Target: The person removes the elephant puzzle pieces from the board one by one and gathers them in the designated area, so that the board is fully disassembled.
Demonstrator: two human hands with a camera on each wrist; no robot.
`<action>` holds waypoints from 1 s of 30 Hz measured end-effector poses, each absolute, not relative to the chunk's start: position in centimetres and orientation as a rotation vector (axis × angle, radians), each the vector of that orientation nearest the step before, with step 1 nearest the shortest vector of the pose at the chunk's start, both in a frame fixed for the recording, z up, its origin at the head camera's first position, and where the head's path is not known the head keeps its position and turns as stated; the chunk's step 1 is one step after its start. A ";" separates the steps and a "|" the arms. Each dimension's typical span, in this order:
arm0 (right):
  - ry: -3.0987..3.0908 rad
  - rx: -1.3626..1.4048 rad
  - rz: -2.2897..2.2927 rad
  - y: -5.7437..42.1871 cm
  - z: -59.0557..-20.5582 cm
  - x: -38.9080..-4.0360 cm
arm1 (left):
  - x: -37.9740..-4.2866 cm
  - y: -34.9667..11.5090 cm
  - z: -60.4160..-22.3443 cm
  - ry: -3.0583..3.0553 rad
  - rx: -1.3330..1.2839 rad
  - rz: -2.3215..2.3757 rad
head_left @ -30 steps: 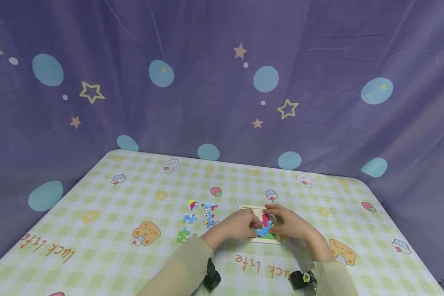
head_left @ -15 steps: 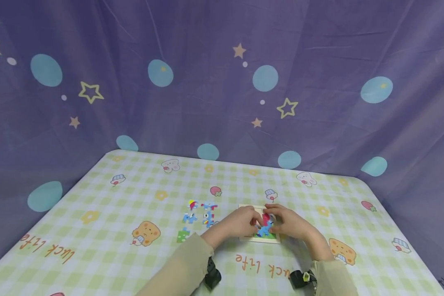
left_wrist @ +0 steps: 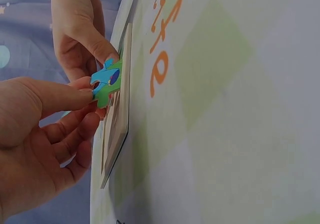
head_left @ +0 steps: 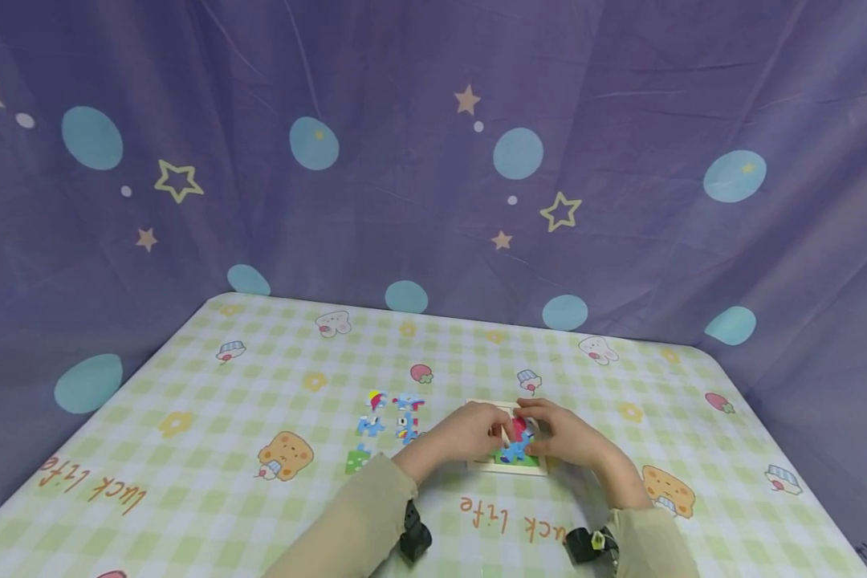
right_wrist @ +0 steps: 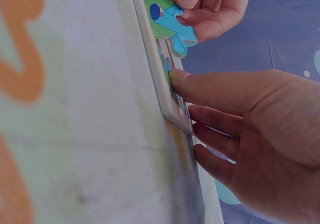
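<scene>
— On the checked tablecloth (head_left: 209, 514), right of the middle, what has the left hand (head_left: 473, 429) got?

— A blue and green puzzle piece (left_wrist: 107, 82), pinched between thumb and finger over a shallow wooden tray (head_left: 511, 470)

— Does that piece touch the tray?

— I can't tell; both wrist views show it tilted up, close to the rim

— What about the right hand (head_left: 571, 433)?

— It holds the tray's right side, thumb laid on the set pieces (head_left: 520, 428) inside, its other fingers bent at the edge

— And over to the left?

— Loose bits on the cloth: a green piece with white dots (head_left: 357, 461) nearest the person, a blue piece (head_left: 371, 426) beyond it, then a red and yellow piece (head_left: 378, 399), with more pieces (head_left: 407, 425) just beside them

— Behind all that?

— A purple curtain (head_left: 405, 233) printed with stars and teal ovals. Nearer, beige sleeves (head_left: 347, 522) cover both forearms, with a black device (head_left: 414, 539) at each wrist
</scene>
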State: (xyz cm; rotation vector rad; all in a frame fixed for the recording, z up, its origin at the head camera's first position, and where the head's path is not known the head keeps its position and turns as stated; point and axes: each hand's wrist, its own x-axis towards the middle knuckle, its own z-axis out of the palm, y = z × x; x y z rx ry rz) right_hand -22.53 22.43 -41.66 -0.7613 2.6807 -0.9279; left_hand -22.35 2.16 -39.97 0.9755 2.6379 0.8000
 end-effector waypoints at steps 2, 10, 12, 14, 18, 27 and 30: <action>2.679 -0.761 -0.929 22.4 -41.7 -22.5 | -22.3 2.1 -39.9 2.637 0.976 0.801; 2.690 -0.764 -0.911 22.6 -41.6 -22.6 | -22.4 1.6 -39.8 2.635 0.991 0.809; 2.692 -0.770 -0.911 22.6 -41.6 -22.6 | -22.4 1.4 -39.7 2.628 0.994 0.817; 2.693 -0.774 -0.916 22.6 -41.6 -22.6 | -22.4 1.2 -39.6 2.624 0.990 0.834; 2.681 -0.768 -0.930 22.5 -41.7 -22.6 | -22.3 0.4 -39.5 2.631 0.984 0.843; 2.691 -0.747 -0.916 22.3 -41.9 -22.4 | -22.0 -1.6 -39.7 2.632 0.955 0.858; 2.694 -0.746 -0.919 22.3 -41.8 -22.4 | -21.9 -2.5 -39.4 2.626 0.940 0.888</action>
